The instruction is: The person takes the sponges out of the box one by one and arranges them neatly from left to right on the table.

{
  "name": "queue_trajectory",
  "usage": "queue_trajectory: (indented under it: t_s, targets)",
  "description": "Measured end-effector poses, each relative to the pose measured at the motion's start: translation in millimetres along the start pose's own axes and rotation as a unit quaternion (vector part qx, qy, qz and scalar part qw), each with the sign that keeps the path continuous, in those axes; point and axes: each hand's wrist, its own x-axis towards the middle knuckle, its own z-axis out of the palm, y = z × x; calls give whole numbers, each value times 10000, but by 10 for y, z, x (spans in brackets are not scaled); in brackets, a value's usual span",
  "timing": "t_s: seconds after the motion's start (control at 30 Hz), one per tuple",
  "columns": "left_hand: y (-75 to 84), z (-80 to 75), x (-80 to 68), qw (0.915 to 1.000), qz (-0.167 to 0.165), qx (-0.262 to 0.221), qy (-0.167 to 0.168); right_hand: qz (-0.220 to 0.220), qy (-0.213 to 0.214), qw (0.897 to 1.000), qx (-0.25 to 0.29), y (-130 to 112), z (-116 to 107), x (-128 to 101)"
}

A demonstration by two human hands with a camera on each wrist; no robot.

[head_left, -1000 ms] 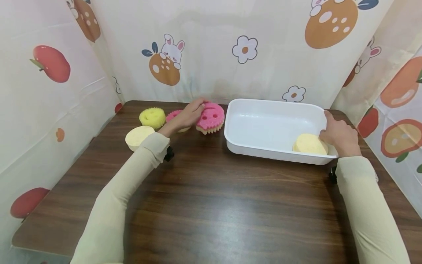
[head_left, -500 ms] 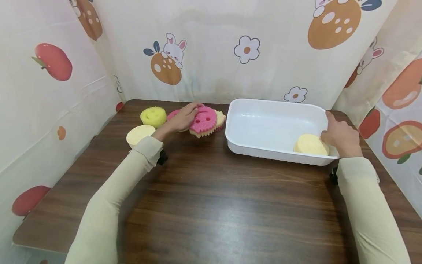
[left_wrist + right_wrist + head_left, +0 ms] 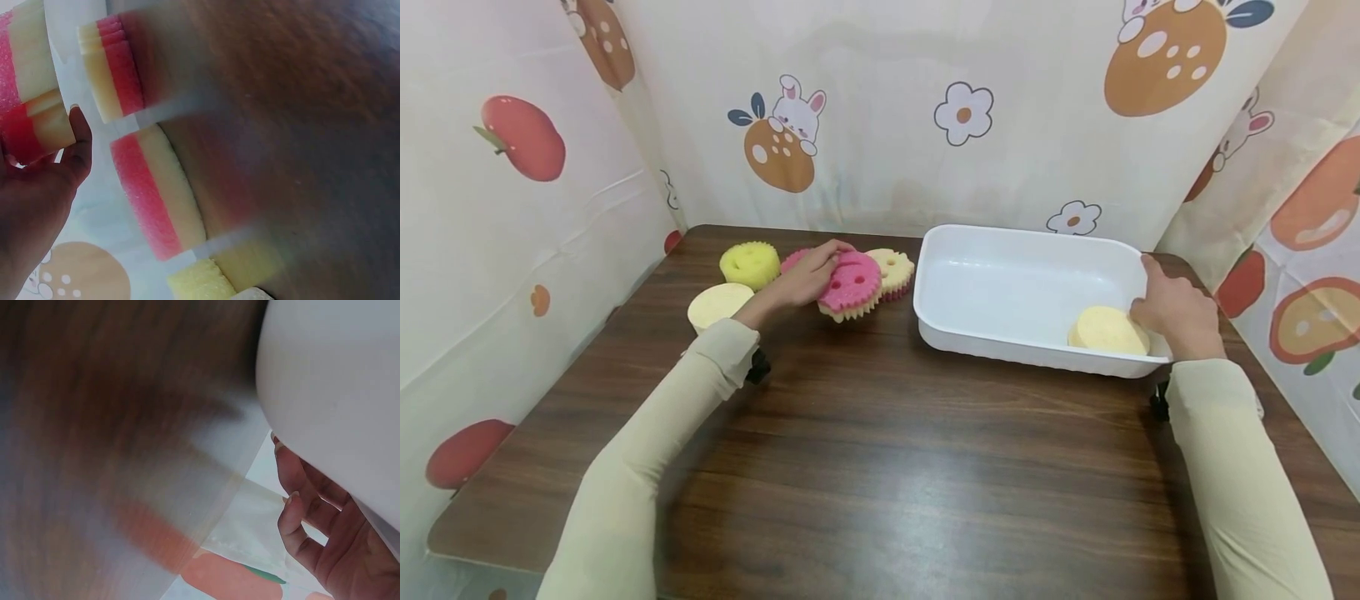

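Pale round sponge [image 3: 718, 303]: we see it at the left of the bench [image 3: 880, 467], just beside our left sleeve, untouched.

Yellow smiley sponge [image 3: 749, 263]: it sits behind the pale one, near the curtain wall, where it sat a second ago.

Left hand [image 3: 805, 277]: our fingers curl over the top of the pink smiley sponge [image 3: 850, 283] and clamp it. The wrist view shows the thumb [image 3: 78, 147] pressed against a pink-and-cream edge.

What has changed: over the last second we draw the pink smiley sponge back towards us and to the left, off the stack. A cream-topped sponge [image 3: 891, 268] that it covered now shows behind it, just beside the tub.

What it means: we judge the pink sponge is freed from the group and in hand, ready to be lifted. It is not yet in the tub.

White tub [image 3: 1022, 242]: it stands right of the sponges, with a pale yellow sponge [image 3: 1107, 329] lying in its near right corner.

Right hand [image 3: 1176, 312]: it stays on the tub's right rim, fingers loosely bent around the wall, steadying it, right next to the sponge inside.
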Motion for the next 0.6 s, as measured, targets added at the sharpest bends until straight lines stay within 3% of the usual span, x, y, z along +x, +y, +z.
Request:
queue_trajectory:
  t_s: [0.6]
  targets:
    - [-146, -19, -126, 9999, 13, 107, 11, -73, -20, 10000, 17, -9, -15, -31]
